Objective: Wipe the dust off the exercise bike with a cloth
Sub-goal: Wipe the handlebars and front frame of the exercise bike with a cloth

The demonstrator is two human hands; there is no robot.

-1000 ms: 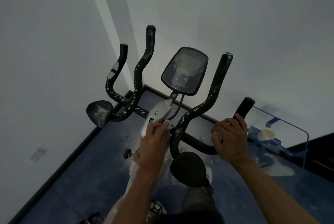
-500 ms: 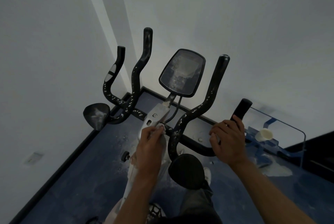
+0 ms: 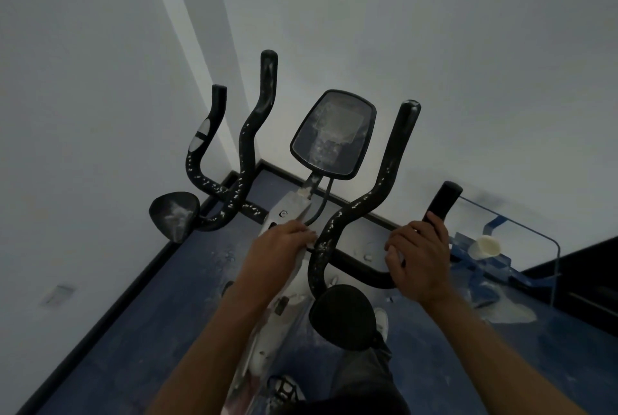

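The exercise bike stands in a room corner, its black handlebars [image 3: 337, 217] speckled with white dust. Its console [image 3: 334, 133] is dusty too. My left hand [image 3: 277, 247] presses on the white stem [image 3: 287, 209] just below the console post, and a small pale bit of cloth [image 3: 310, 242] shows under the fingertips. My right hand [image 3: 419, 264] grips the outer right handle [image 3: 443, 202]. Two black pads flank the stem: the left pad [image 3: 174, 214] is dusty, the right pad [image 3: 344, 314] looks cleaner.
A glass side table [image 3: 541, 237] stands to the right with a white cup [image 3: 486, 245] on it. White powder [image 3: 508, 312] lies on the blue floor beneath it. Walls close in on the left and behind the bike. My shoe [image 3: 284, 391] is beside the frame.
My left hand has shifted slightly left, then back up along the white stem. The right hand has kept its hold on the handle. The view moved a little.
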